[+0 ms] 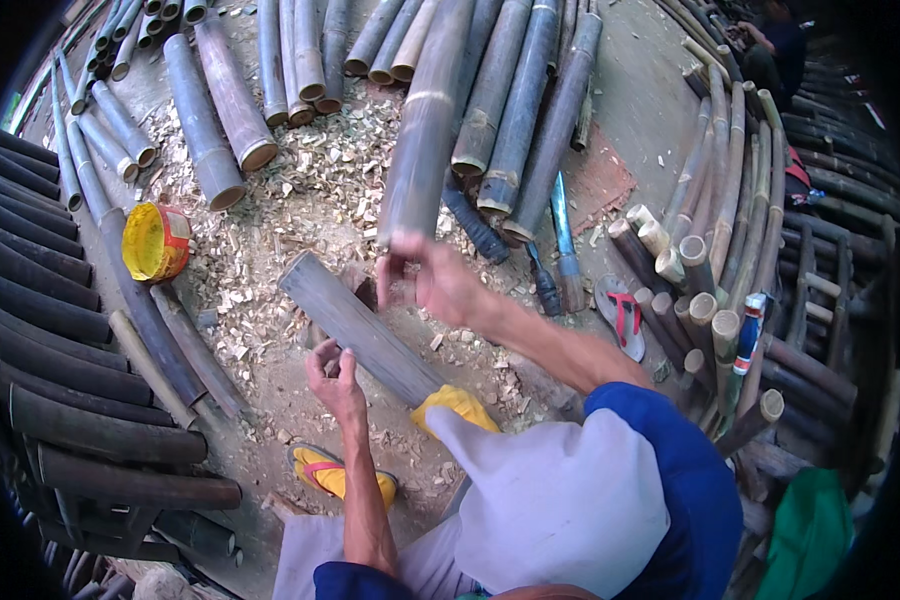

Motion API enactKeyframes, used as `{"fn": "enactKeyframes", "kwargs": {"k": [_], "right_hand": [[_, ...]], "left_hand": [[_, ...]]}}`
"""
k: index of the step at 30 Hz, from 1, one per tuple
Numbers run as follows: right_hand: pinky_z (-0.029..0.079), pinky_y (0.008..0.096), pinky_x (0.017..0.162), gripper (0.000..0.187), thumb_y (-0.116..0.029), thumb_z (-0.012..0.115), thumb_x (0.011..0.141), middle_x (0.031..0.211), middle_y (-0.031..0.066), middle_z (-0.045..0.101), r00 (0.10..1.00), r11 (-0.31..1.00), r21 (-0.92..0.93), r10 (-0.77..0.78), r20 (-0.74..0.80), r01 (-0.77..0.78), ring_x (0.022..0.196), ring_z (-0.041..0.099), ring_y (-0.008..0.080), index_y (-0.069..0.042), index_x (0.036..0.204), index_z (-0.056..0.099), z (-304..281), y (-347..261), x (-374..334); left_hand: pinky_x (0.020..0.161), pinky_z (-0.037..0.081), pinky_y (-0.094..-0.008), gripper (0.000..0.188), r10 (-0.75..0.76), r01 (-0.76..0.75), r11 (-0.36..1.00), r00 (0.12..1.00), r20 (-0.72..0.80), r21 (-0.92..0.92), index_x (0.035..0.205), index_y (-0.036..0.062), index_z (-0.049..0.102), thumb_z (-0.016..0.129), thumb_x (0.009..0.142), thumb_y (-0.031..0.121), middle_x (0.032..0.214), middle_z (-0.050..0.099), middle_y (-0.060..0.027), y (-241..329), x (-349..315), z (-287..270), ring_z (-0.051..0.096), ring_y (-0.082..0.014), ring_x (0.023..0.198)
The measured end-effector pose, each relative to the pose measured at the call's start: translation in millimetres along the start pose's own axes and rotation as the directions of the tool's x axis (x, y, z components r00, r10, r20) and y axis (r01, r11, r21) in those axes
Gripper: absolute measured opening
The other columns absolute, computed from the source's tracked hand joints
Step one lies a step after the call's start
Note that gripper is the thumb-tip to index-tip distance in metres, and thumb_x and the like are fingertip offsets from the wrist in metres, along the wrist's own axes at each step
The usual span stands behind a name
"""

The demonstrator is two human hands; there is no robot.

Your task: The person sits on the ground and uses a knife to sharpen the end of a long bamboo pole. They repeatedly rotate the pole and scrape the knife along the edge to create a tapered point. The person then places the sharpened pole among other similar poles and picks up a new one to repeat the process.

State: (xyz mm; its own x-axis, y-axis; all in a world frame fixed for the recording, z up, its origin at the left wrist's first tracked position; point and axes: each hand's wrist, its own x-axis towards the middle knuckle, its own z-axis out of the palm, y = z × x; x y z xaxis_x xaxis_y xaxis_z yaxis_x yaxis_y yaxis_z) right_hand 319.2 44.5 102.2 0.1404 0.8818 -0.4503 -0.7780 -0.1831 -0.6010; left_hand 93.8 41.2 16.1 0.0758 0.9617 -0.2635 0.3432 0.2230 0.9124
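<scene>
Over the wood chips, my right hand (pixel 432 283) touches or nearly touches the near end of a thick bamboo pole (pixel 422 150). Motion blurs both the pole and this hand; whether the fingers grip the pole cannot be made out. My left hand (pixel 336 380) is raised with its thumb and fingers apart, holding nothing. Beside it, a dark bamboo length (pixel 365 330) lies slanted, its near end by my yellow-socked foot (pixel 457 405). A light grey cloth (pixel 560 505) covers my lap.
Bamboo poles (pixel 515 100) lie at the back. Cut bamboo pieces (pixel 110 425) line the left, near a red-and-yellow bucket (pixel 158 243). A long tool with a bluish blade (pixel 563 230), a sandal (pixel 620 317) and upright bamboo stalks (pixel 705 310) stand right. Another person (pixel 770 50) sits far right.
</scene>
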Motion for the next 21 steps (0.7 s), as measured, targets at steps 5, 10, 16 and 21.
{"fn": "enactKeyframes", "kwargs": {"k": [5,10,16,21], "right_hand": [[0.055,0.0354,0.061,0.044,-0.040,0.061,0.088,0.085,0.0093,0.064,0.925,0.896,-0.364,0.335,0.181,-0.253,0.070,0.064,0.0180,0.000,0.105,0.058,10,39,-98],[0.051,0.0317,0.056,0.041,-0.039,0.062,0.088,0.076,0.0091,0.066,0.794,0.289,-0.956,0.570,0.213,0.049,0.068,0.064,0.0142,0.001,0.094,0.066,-15,41,-111],[0.055,0.0341,0.060,0.055,-0.036,0.066,0.085,0.093,0.0143,0.065,0.965,0.914,-0.329,0.182,-0.191,-0.238,0.072,0.066,0.0188,-0.002,0.125,0.050,-93,40,-77],[0.057,0.0343,0.065,0.066,-0.037,0.070,0.083,0.100,0.0133,0.057,0.980,0.993,-0.102,-0.075,-0.185,0.057,0.078,0.062,0.0197,0.001,0.127,0.038,-67,20,-22]], "left_hand": [[0.083,0.051,-0.0332,0.057,-0.130,0.459,0.670,0.846,0.517,-0.584,0.126,-0.0026,0.048,0.065,0.083,0.029,0.106,0.059,-0.0120,71,5,6,0.061,-0.0205,0.094],[0.078,0.054,-0.0351,0.070,-0.208,0.542,0.835,0.473,0.856,-0.096,0.125,-0.0055,0.044,0.072,0.072,0.030,0.104,0.061,-0.0152,73,-4,-9,0.065,-0.0225,0.086],[0.089,0.047,-0.0343,0.071,-0.265,0.502,0.863,0.544,0.796,-0.055,0.128,-0.0016,0.043,0.077,0.071,0.025,0.108,0.058,-0.0109,68,-54,-12,0.058,-0.0191,0.099],[0.098,0.040,-0.0330,0.080,-0.106,0.198,0.979,0.689,0.717,-0.045,0.134,-0.0016,0.038,0.078,0.072,0.029,0.115,0.054,-0.0103,62,-81,2,0.053,-0.0200,0.108]]}}
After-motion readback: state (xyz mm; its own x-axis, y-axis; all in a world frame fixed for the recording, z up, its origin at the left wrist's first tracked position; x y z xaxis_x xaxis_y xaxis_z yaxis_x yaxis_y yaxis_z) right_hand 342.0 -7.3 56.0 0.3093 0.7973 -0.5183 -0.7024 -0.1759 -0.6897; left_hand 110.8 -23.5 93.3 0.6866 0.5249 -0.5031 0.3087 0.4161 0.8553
